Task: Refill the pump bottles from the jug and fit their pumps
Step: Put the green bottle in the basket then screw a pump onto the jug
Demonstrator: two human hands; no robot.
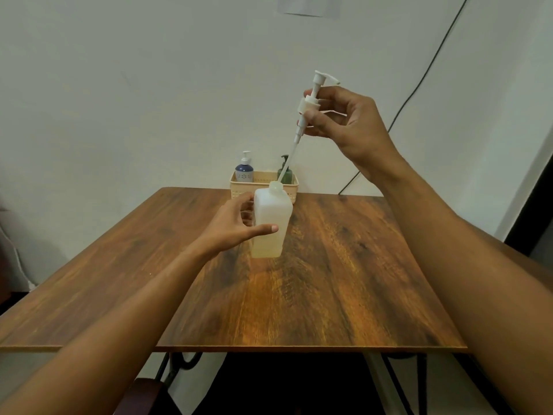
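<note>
A translucent white square bottle [273,214] stands upright on the wooden table [344,280], holding pale yellowish liquid in its lower part. My left hand [236,226] grips its side, thumb across the front. My right hand [344,121] holds a white pump [312,100] up high by its collar. The pump's long dip tube [288,161] slants down, and its tip is at or just inside the bottle's open neck [276,186].
A beige perforated basket [263,182] sits at the table's far edge against the wall, holding a blue pump bottle [244,170] and a green pump bottle [285,172]. A dark cable [419,85] runs down the wall at right. No jug is in view.
</note>
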